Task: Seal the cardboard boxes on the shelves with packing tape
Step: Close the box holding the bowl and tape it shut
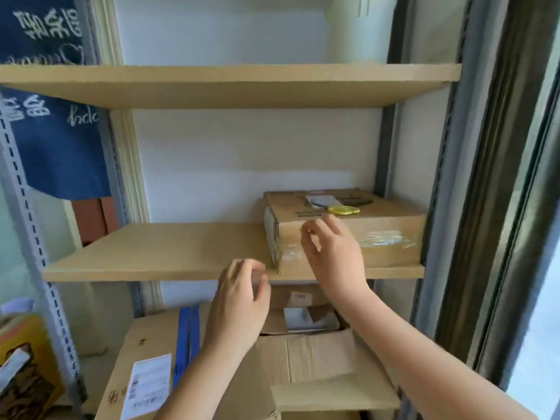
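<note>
A pale wall backed the wooden shelf (pixel 169 253). At its right end sat a cardboard box (pixel 378 225), clear tape already across its front face. The right hand (pixel 330 253) pinched something unclear at its near top edge; the left hand (pixel 239 301) hovered loosely curled, empty. Below, a larger box (pixel 306 353) gaped unsealed — no tape roll visible.

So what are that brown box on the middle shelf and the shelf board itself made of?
The brown box on the middle shelf looks like matte corrugated cardboard: its left end shows a ridged cut edge. Glossy, crinkled clear tape crosses its front. The tan shelf board seems to be smooth laminated or pressed wood, flat and without visible grain, though that is uncertain.
</note>
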`<state>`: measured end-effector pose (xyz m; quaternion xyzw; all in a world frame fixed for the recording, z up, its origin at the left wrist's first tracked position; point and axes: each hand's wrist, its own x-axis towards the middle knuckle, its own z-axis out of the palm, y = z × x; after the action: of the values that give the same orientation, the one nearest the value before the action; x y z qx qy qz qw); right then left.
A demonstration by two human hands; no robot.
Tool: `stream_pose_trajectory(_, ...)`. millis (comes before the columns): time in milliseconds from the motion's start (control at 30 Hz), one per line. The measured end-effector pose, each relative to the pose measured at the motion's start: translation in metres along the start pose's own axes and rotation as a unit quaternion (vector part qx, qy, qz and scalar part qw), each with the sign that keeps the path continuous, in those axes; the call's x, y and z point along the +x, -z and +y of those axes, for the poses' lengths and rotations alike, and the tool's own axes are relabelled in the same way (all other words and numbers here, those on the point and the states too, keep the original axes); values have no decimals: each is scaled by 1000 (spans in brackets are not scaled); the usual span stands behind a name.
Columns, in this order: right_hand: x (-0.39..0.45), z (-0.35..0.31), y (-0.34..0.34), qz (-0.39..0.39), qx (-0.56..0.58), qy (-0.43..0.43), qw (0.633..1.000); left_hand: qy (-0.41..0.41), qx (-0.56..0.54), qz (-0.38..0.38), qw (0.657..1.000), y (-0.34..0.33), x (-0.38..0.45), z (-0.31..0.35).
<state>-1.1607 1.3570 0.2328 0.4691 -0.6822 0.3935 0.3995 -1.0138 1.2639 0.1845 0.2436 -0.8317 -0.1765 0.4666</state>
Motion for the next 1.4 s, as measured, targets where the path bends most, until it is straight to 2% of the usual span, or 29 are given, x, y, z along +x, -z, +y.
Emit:
stream_pose_trajectory(67,54,29,2,-14,-45,-111,993,-19,-23,10,999,-7,17,4)
stream_pose_trajectory(133,96,60,-4,-128,-101,-232,959,-19,-47,13,999,-10,24,4)
stream_pose_trajectory(200,118,82,-8,-254,-124,-291,914,-8,-71,17,997,-7,21,-2)
stream_pose_trajectory(233,124,88,-10,-299,-137,-284,901,10,-83,23,996,-2,15,-7)
stream_pose_trajectory(333,134,85,-3,-375,-251,-179,874,100,-138,82,982,17,-28,-33)
stream_pose_trajectory(400,138,75,16,-362,-298,-137,873,192,-163,158,955,26,-72,-51)
stream_pose_trajectory(467,126,56,37,-323,-304,-108,890,310,-168,218,910,31,-123,-71)
stream_pose_trajectory(533,92,25,48,-284,-195,-79,935,428,-191,231,853,31,-168,-87)
stream_pose_trajectory(567,68,4,47,-296,-116,-67,946,473,-191,213,833,29,-185,-91)
stream_pose_trajectory(633,3,-38,30,-395,-19,-35,918,516,-206,149,818,22,-204,-92)
stream_pose_trajectory(700,-60,-70,-8,-503,37,-18,863,532,-219,81,814,9,-207,-89)
stream_pose_trajectory(767,-115,-86,-56,-546,137,-44,826,546,-242,44,801,-2,-207,-89)
stream_pose_trajectory(900,-183,-106,-133,-539,248,-80,801,577,-304,35,757,-6,-215,-96)
stream_pose_trajectory(1033,-197,-114,-158,-513,305,-102,796,614,-340,-19,712,-8,-222,-103)
stream_pose_trajectory(1133,-184,-107,-151,-526,312,-106,784,604,-344,-30,719,-6,-226,-111)
stream_pose_trajectory(1267,-158,-77,-104,-616,298,-80,725,587,-392,-5,708,-2,-230,-109)
stream_pose_trajectory(1400,-157,-45,-61,-759,56,-1,649,589,-424,14,688,-3,-234,-105)
